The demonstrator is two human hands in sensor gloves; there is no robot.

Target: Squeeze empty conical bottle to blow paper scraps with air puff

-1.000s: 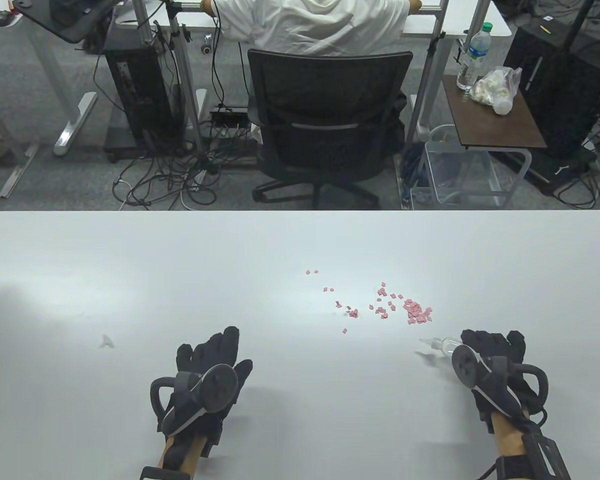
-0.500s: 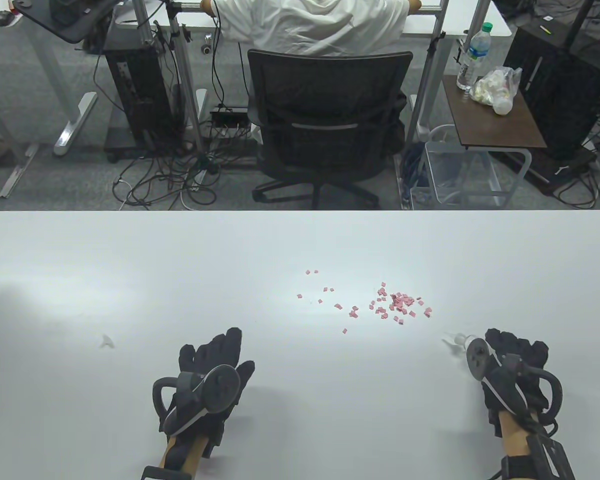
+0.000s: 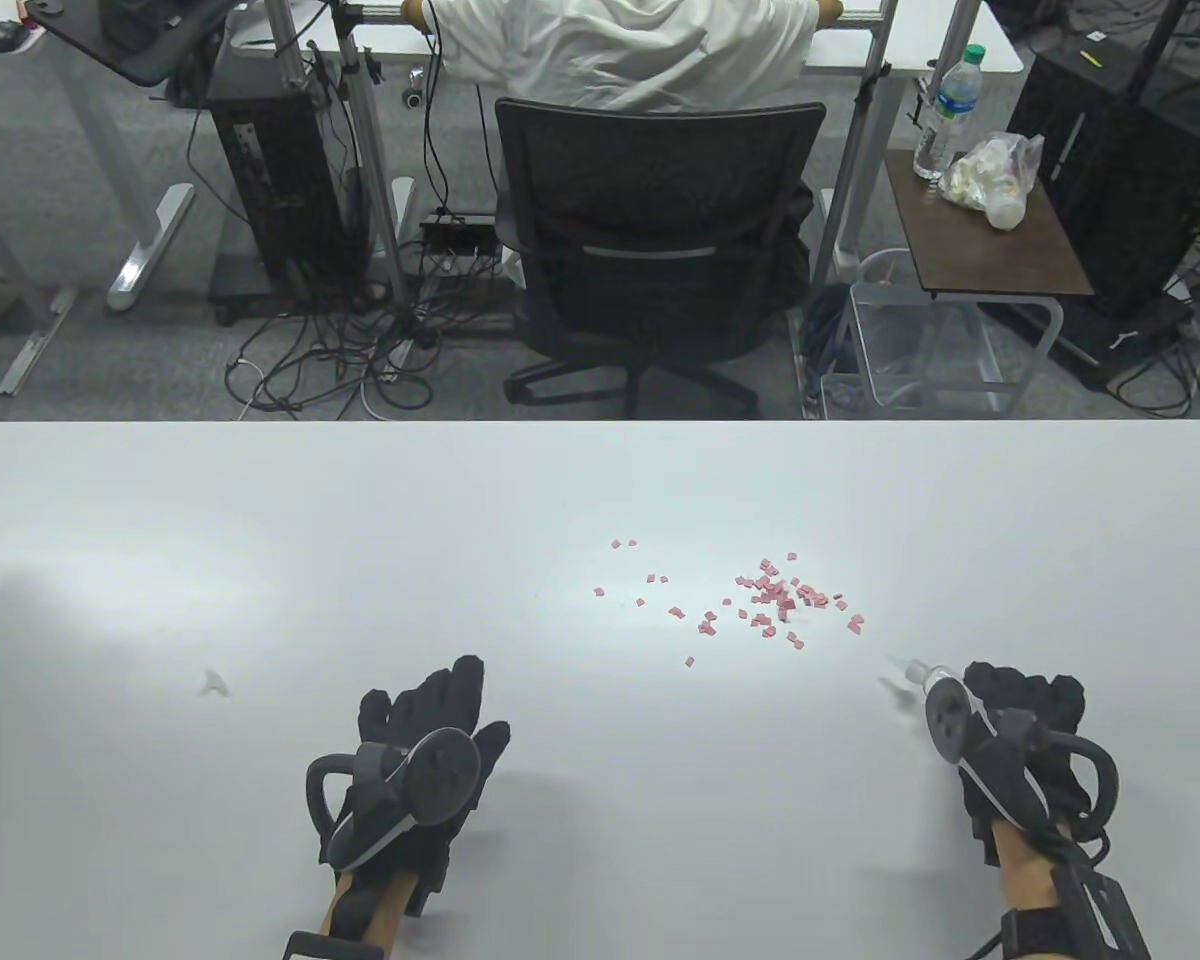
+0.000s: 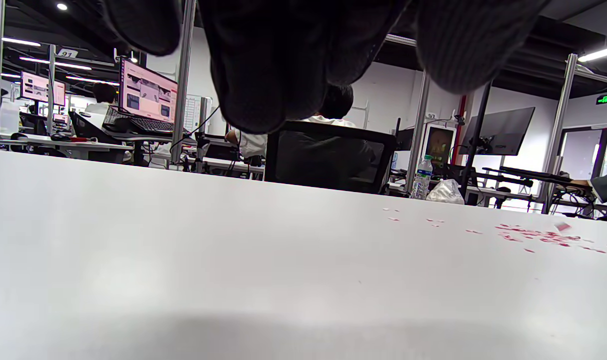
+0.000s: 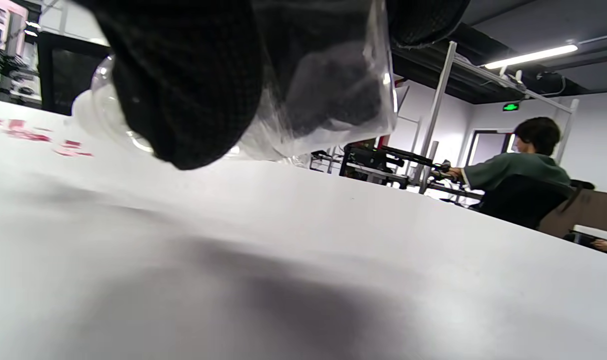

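Observation:
My right hand (image 3: 1020,700) grips a clear conical bottle (image 3: 915,675) just above the white table, nozzle pointing up-left toward the paper scraps. In the right wrist view the fingers (image 5: 183,85) wrap the dented transparent bottle (image 5: 328,100). Several small pink paper scraps (image 3: 775,595) lie scattered right of the table's middle, thinning out to the left; they also show in the left wrist view (image 4: 538,235) and the right wrist view (image 5: 28,132). My left hand (image 3: 430,710) rests palm down on the table, holding nothing, well left of the scraps.
The white table (image 3: 260,560) ends at its far edge, with a black office chair (image 3: 660,240) and a seated person beyond. A small torn scrap (image 3: 213,684) lies at the left. A side table (image 3: 990,240) with a water bottle stands far right.
The scrap pile nearest the nozzle has scattered up and to the left. My right hand with the bottle drew back to the right and now stays there. The left hand has not moved.

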